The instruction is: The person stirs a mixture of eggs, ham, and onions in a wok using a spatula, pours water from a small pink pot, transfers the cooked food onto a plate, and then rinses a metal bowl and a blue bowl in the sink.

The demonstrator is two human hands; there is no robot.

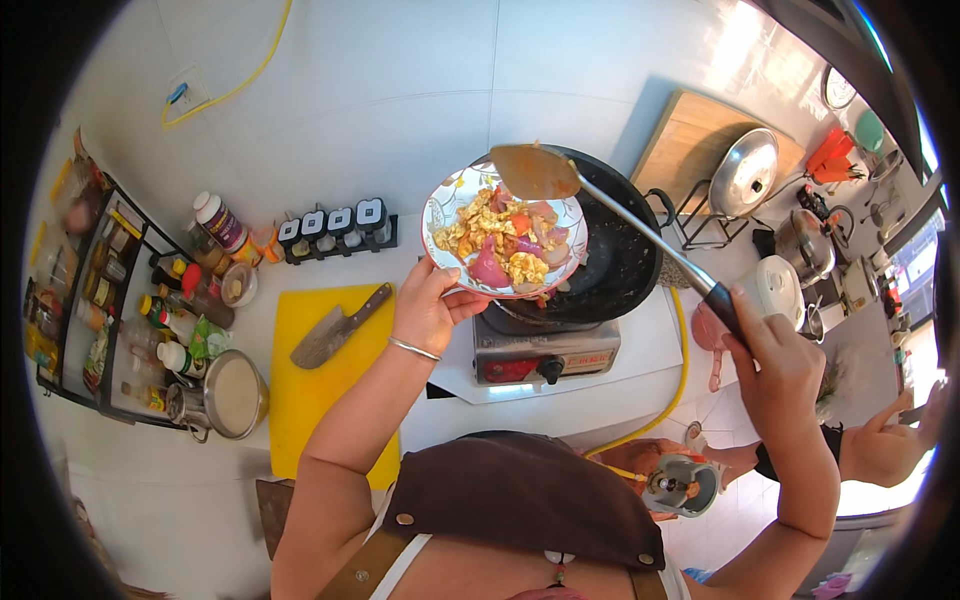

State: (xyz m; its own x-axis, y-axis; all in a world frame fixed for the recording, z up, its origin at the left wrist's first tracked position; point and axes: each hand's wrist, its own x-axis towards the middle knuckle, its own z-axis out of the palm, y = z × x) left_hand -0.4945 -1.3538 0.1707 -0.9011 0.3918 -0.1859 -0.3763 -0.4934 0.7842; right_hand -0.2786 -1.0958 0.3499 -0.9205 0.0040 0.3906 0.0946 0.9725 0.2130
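My left hand (432,312) grips the near-left rim of a patterned white plate (440,200). Scrambled egg with pieces of red onion and tomato (505,243) lies on it. The plate is held over the left part of a black wok (625,245), which sits on a small gas stove (545,350). In my right hand (775,365) is the dark handle of a long metal spatula (540,174). Its brownish blade hovers above the plate's far edge; whether it touches the food is hard to tell. The plate hides part of the wok's inside.
A cleaver (335,330) lies on a yellow cutting board (300,400) to the left. Bottles fill a black rack (120,300); a steel bowl (236,393) stands beside it. At right are a pot lid (745,172) and a yellow hose (683,370). Another person's arm (885,440) shows far right.
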